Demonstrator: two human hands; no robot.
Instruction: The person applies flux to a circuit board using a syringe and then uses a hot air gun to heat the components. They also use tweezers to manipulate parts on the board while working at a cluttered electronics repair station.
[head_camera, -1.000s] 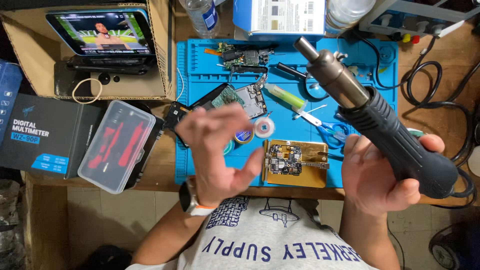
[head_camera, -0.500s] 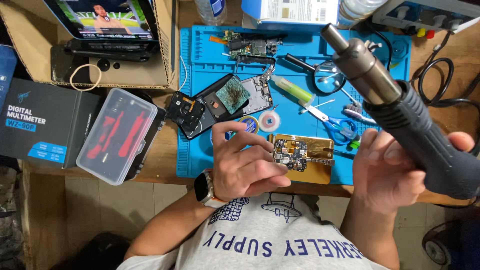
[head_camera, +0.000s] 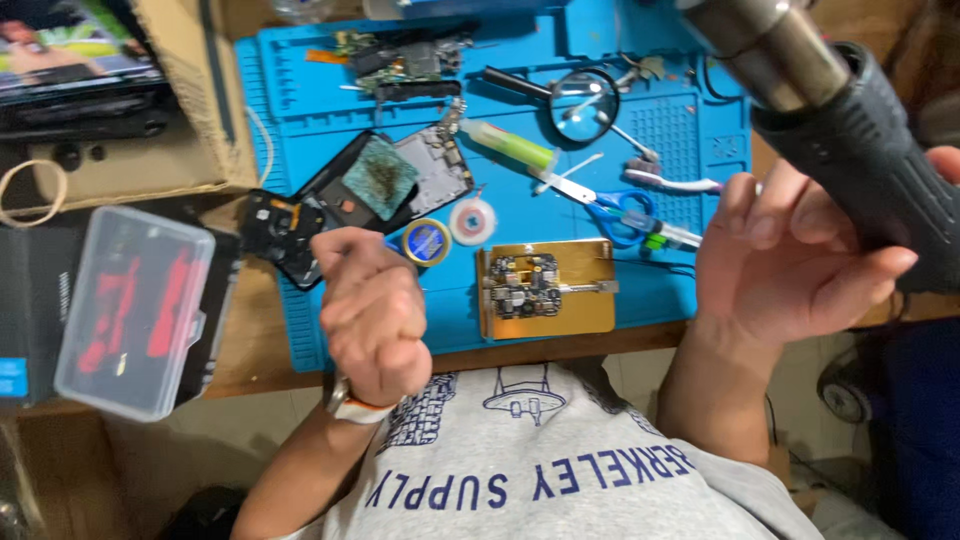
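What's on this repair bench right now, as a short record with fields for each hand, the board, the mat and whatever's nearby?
right hand: grips a black heat gun, raised above the mat's right side
left hand: loosely curled above the mat's front left edge, holds nothing visible
board: small circuit board clamped on a gold holder plate
mat: blue work mat on a wooden bench
nearby: opened phone, magnifying glass, blue scissors, clear plastic case

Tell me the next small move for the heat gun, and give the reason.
Probably bring the heat gun down over the circuit board clamped in the gold holder. The right hand holds the gun high at the mat's far right corner, nozzle well off the board, while the left hand, loosely closed, hovers left of the holder.
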